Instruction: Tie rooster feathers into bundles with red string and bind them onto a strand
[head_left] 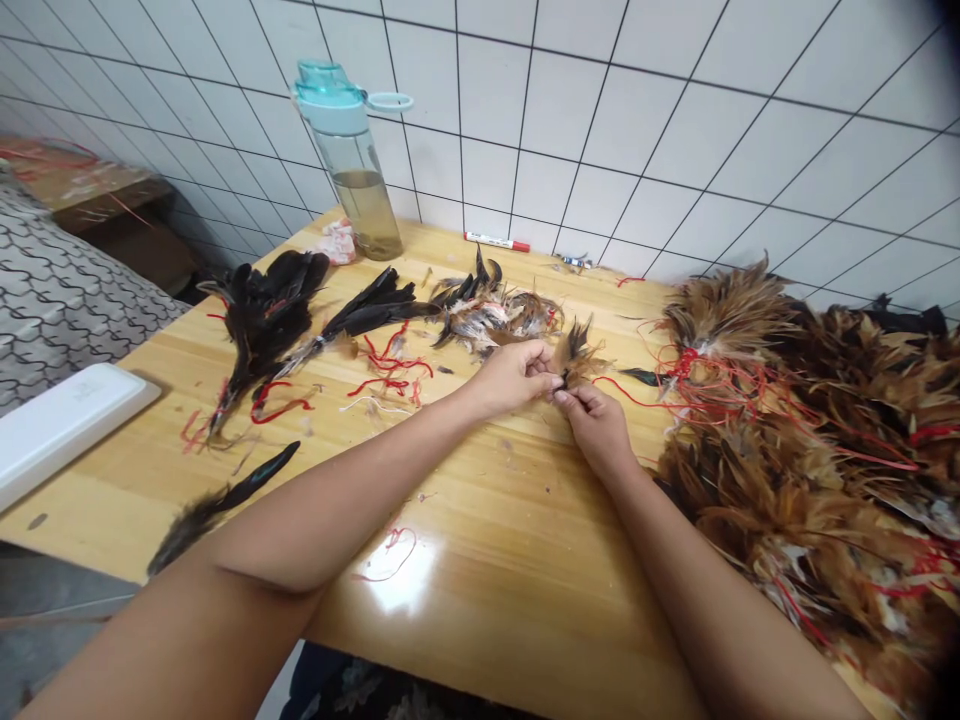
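Over the middle of the wooden table, both my hands pinch a small tuft of brown and black feathers (577,360) at its base. My left hand (517,380) comes from the left with thumb and fingers pressed together on the quill ends. Close against it, my right hand (595,420) grips the same end between thumb and forefinger. The feather tips fan up and away from me. Just beyond my left hand lies a loose heap of pale and dark feathers (495,312). A single dark green feather (641,377) lies right of the tuft.
Brown feather bunches (780,480) tied with red string (720,385) pile up on the right. Black feather bundles (270,310) lie at left, near red thread scraps (390,360). A water bottle (360,190) and a marker (496,242) are by the tiled wall. A white device (75,425) sits at the left edge.
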